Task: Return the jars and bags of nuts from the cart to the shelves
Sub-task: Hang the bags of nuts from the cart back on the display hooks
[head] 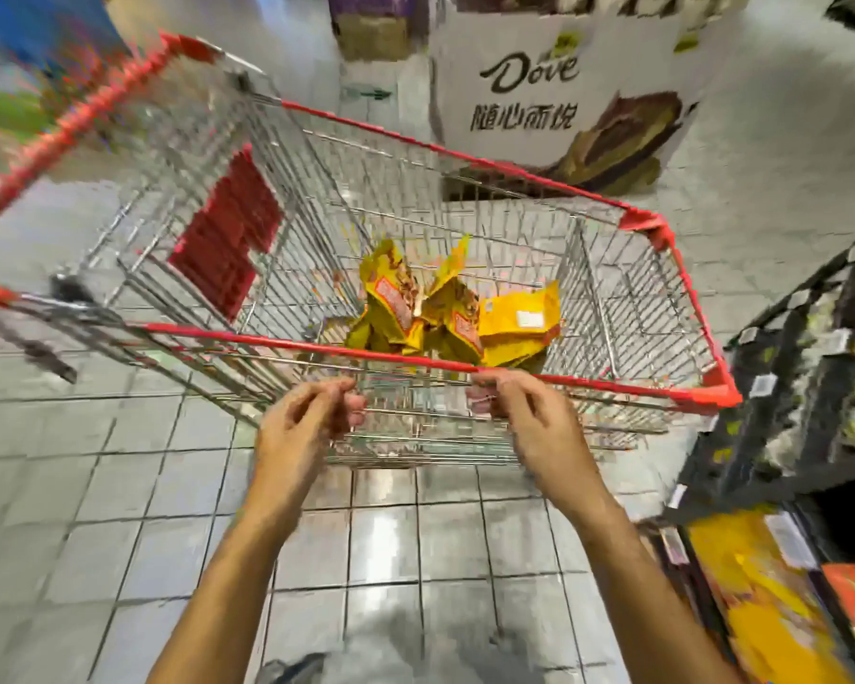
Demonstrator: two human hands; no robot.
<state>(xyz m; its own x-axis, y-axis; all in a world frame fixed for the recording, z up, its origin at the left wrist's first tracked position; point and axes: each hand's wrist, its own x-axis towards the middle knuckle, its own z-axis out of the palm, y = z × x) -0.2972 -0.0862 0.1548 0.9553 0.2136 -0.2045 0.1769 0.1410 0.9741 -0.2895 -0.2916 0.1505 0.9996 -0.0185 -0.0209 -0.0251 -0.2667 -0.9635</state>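
A wire shopping cart with a red rim [277, 340] stands on the tiled floor in front of me. Several yellow bags of nuts [457, 311] lie in a heap on its bottom; no jars are visible. My right hand [524, 417] is at the near rim, fingers curled over the cart's top edge and wires. My left hand [299, 427] hovers just outside the near side below the rim, fingers loosely curled and holding nothing. The picture is blurred by motion.
Dark shelves [805, 402] with packaged goods run along the right, with yellow and orange packs [761, 594] on the lower level. A white Dove display box [554, 91] stands behind the cart. The red child-seat flap [228, 234] hangs at the cart's left end.
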